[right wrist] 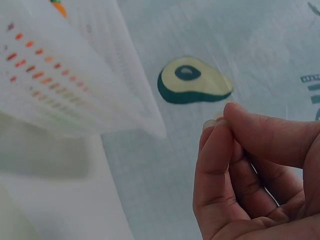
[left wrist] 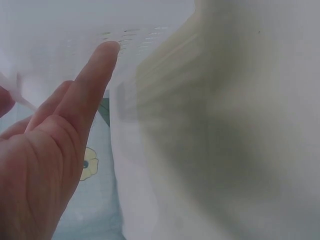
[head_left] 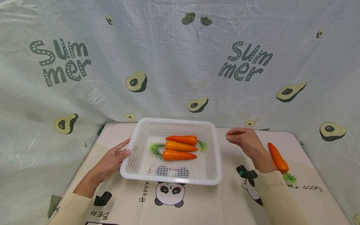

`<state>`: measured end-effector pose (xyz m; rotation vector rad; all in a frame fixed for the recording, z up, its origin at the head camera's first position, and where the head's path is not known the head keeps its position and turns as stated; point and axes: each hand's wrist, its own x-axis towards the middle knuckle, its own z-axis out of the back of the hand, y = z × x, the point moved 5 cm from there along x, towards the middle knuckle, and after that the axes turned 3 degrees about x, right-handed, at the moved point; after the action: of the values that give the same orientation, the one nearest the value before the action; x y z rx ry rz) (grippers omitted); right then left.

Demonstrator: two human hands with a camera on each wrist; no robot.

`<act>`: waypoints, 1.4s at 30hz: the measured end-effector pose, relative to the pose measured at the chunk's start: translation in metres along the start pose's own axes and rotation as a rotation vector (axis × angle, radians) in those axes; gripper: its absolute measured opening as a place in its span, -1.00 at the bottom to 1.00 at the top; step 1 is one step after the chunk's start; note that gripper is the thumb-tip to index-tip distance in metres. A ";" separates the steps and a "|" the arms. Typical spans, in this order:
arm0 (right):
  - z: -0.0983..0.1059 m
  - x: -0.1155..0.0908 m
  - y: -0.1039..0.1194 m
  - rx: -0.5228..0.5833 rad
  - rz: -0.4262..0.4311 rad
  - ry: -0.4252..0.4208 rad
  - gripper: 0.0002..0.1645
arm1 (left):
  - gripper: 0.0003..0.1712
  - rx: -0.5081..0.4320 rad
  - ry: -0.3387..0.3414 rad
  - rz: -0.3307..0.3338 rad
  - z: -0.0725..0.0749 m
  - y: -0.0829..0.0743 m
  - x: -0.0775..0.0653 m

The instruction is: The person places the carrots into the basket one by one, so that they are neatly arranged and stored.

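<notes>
A white perforated plastic basket (head_left: 171, 182) holds three toy carrots: a top one (head_left: 181, 139) with its leaves to the right, a middle one (head_left: 181, 146) and a lower one (head_left: 179, 155) with leaves to the left. My left hand (head_left: 110, 162) grips the basket's left side, thumb at the rim and fingers along the outer wall. In the left wrist view, a shadow falls on the table below the basket. My right hand (head_left: 244, 141) is held right of the basket, apart from it. Its curled fingers meet the thumb tip, with nothing visible between them, in the right wrist view.
Another toy carrot (head_left: 278, 157) lies on the table at the far right, beyond my right wrist. The pale table cover (head_left: 208, 206) bears panda drawings and lettering. A cloth curtain (head_left: 168, 62) printed with avocados stands right behind the table's far edge and along both sides.
</notes>
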<state>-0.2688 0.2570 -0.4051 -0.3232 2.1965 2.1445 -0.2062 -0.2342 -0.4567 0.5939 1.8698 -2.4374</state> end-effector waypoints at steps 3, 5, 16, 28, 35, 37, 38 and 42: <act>0.011 -0.006 0.002 0.021 -0.006 -0.012 -0.73 | -0.16 -0.011 0.004 0.001 -0.001 0.000 0.001; 0.017 -0.009 0.002 0.038 -0.008 -0.015 -0.72 | -0.17 -0.020 0.004 0.006 -0.001 0.001 0.001; 0.057 -0.019 -0.006 -0.017 -0.066 -0.116 -0.70 | -0.16 -0.028 0.009 -0.001 0.000 0.000 0.000; 0.093 -0.029 -0.017 -0.114 -0.136 -0.214 -0.78 | -0.15 -0.034 0.011 0.001 0.001 0.002 0.000; 0.117 -0.041 -0.027 -0.322 -0.243 -0.304 -0.50 | -0.16 -0.031 0.012 0.006 0.000 0.001 0.000; 0.123 -0.044 -0.030 -0.380 -0.268 -0.319 -0.35 | -0.16 -0.029 0.011 0.007 0.000 0.001 0.000; 0.126 -0.046 -0.031 -0.394 -0.276 -0.323 -0.30 | -0.16 -0.029 0.011 0.007 0.000 0.001 0.000; 0.132 -0.051 -0.035 -0.401 -0.294 -0.343 -0.24 | -0.16 -0.028 0.010 0.007 0.000 0.000 0.000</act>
<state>-0.2261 0.3937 -0.4346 -0.2511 1.4399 2.2524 -0.2062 -0.2346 -0.4567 0.6122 1.8987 -2.4043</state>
